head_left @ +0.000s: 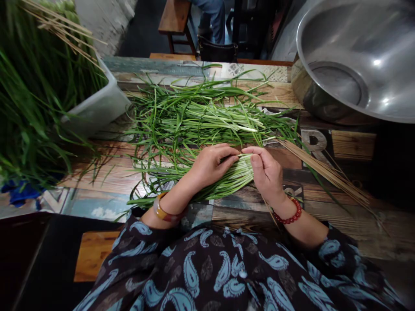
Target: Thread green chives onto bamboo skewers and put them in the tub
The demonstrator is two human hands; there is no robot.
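A bunch of garlic chives point(238, 175) lies side by side on the table in front of me, pale stem ends to the right and green leaves trailing left. My left hand point(214, 164) is closed, pinching the upper edge of this bunch with thumb and fingers. At the white ends, my right hand point(267, 172) is closed with thumb against forefinger, gripping stems. A thin stick point(269, 211) pokes out below the right hand; whether that hand holds it is hidden. Just beyond both hands spreads a loose heap of garlic chives point(201, 116).
Bamboo skewers point(324, 170) lie in a bundle on the table to the right. A large steel basin point(301, 65) stands at the back right. On the left, a white plastic crate point(100, 108) is piled with chives, with more skewers point(69, 32) on top. A person's leg point(212, 17) shows beyond the table.
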